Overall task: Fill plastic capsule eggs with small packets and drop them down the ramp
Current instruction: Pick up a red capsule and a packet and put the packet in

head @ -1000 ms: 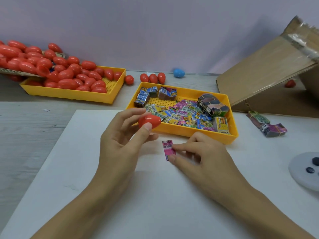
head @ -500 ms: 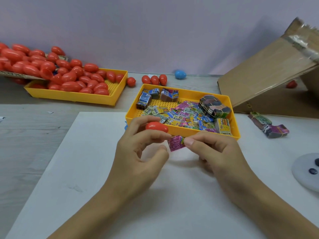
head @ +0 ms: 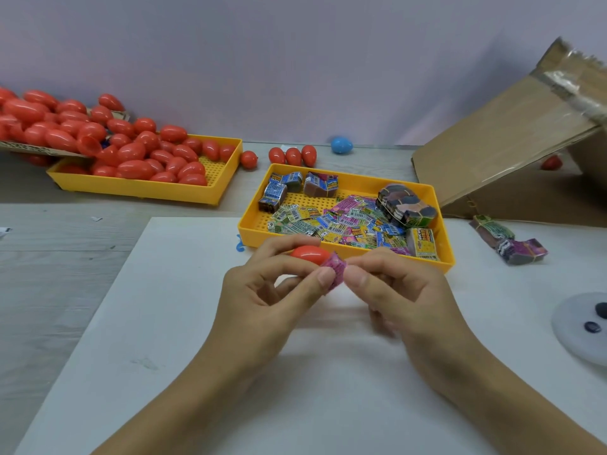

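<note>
Packet (head: 334,270) raised to egg (head: 308,253); both hands (head: 262,290) (head: 394,290) pinch it.

Left hand (head: 262,290) fingers curled, thumb and index pinching; right hand (head: 399,290) mirrors it, thumb tips nearly touching, both forearms angled inward, raised.

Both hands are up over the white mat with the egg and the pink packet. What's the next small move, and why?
Probably keep folding the pink packet smaller. The left hand holds the red egg and, with the right hand, pinches the packet beside it. The egg looks closed and the packet is only partly folded, so folding comes before opening the egg.
</note>
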The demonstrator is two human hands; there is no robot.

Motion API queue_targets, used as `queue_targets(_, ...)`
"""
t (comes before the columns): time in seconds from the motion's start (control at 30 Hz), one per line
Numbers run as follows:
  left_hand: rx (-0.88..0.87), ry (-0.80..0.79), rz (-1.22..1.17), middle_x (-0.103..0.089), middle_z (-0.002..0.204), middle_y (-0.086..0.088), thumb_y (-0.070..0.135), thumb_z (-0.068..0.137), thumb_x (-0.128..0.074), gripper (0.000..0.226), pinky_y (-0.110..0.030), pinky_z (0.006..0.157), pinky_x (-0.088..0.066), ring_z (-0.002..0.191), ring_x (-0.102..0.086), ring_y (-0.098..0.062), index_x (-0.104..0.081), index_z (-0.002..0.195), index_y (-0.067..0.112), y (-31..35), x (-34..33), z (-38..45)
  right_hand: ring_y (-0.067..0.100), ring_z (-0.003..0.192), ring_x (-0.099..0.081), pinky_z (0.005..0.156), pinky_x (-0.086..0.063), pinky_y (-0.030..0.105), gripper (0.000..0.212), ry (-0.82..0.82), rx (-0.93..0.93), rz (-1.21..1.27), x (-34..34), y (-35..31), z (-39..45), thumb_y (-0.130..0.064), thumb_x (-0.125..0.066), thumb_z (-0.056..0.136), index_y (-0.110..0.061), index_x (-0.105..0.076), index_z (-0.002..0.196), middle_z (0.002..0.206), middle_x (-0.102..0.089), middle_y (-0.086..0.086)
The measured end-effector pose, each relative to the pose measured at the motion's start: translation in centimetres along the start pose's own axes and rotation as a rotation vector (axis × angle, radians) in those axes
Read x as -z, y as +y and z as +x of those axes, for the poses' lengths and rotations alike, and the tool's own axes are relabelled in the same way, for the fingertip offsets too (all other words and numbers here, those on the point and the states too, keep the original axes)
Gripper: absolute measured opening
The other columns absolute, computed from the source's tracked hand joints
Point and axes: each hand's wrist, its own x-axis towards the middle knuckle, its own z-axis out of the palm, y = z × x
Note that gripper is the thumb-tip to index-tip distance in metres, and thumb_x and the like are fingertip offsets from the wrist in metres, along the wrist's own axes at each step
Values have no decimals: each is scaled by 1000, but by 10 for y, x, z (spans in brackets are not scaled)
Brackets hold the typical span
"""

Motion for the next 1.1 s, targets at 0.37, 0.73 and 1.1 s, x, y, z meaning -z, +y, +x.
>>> queue_targets(0.37,-76,29,-33,-63,119,-6,24,67,-83,24,-27,90,-54,118,-62,-24,-77,87,14,-3,0,-2,8,64,-51,53,-38,11,8,83,75,36,4,-3,0,-20,-82,70,-25,-77,74,69,-61,-8)
queue_targets(0.73,-187,19,49,-55,125,-14,20,78,-76,18,-27,93,-53,118,-60,-26,-73,94,13,-1,-4,-8,26,68,-53,59,-45,27,11,71,124,-18,3,-4,-1,-36,-80,67,-27,-76,72,71,-64,4)
queue_targets(1.1,38,-63,-114,-65,117,-3,27,73,-75,19,-18,83,-52,116,-63,-14,-73,69,9,5,-4,-9,23,66,-53,53,-42,38,9,56,150,-106,4,-5,-2,-27,-83,70,-26,-76,77,75,-62,4)
